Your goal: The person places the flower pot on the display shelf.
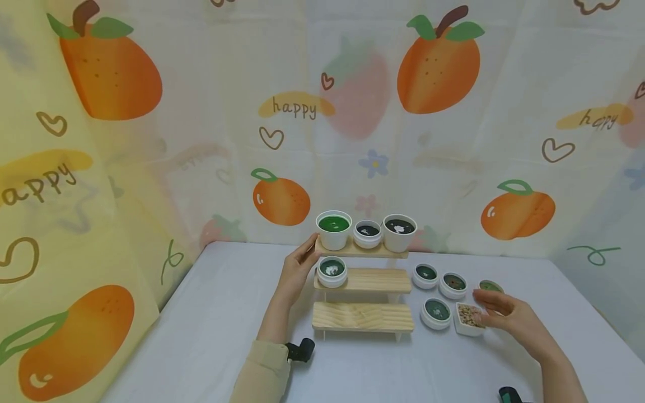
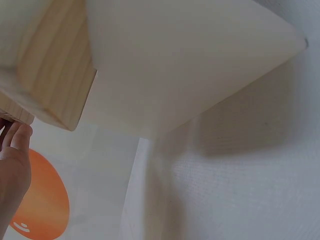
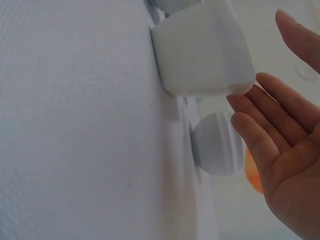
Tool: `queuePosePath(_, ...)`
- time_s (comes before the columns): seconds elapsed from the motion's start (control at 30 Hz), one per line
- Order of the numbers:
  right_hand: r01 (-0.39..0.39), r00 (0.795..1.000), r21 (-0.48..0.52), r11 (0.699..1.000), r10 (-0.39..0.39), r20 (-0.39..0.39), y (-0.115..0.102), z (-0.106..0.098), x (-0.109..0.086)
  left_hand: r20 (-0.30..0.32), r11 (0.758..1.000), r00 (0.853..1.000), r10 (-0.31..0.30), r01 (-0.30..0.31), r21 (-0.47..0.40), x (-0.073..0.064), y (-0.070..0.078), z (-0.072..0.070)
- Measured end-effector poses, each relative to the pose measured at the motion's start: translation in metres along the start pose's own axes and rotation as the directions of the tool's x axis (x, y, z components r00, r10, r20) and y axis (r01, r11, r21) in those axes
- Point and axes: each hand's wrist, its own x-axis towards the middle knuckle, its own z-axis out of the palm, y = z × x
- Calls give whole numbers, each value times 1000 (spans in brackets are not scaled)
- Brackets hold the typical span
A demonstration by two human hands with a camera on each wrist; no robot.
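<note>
My left hand point(image 1: 297, 270) touches the left end of the top board point(image 1: 363, 253) of a stepped wooden stand. Its fingers look extended in the left wrist view, against the board's end. On that top board stand a white cup of green contents point(image 1: 333, 225), a small dark-filled pot point(image 1: 367, 232) and a dark-filled white cup point(image 1: 400, 226). Another small pot point(image 1: 332, 271) sits at the left of the middle board point(image 1: 378, 280). Loosely spread, my right hand point(image 1: 514, 319) is beside a square white dish of beige bits point(image 1: 468, 319); contact with it I cannot tell.
Right of the stand are several small round white pots, among them a dark green one point(image 1: 435, 312), a reddish-green one point(image 1: 453, 284) and one partly behind my right hand point(image 1: 490, 286). The lowest board point(image 1: 363, 317) is nearest. A fruit-print cloth point(image 1: 221, 140) hangs behind the white table point(image 1: 211, 330).
</note>
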Motion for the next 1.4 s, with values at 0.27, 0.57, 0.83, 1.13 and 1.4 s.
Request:
queuePosePath(0.27, 12, 998, 42, 999, -15, 68, 9, -1, 1, 1, 1000, 1000, -1, 1, 4, 0, -1, -1)
queuePosePath(0.57, 7, 995, 20, 1000, -9, 101, 14, -1, 1, 9, 1000, 1000, 6, -6, -5, 2, -2, -2)
queuePosePath(0.83, -37, 991, 6, 999, 36, 130, 18, -1, 3, 14, 1000, 1000, 1, -1, -16, 1, -1, -1)
queuePosePath(1.13, -49, 990, 22, 999, 46, 136, 18, 0, 3, 15, 1000, 1000, -2, 2, -10, 0, -1, -2)
queuePosePath(1.4, -80, 991, -24, 997, 82, 109, 16, 1, 3, 15, 1000, 1000, 6, -5, -13, 1, -2, -1)
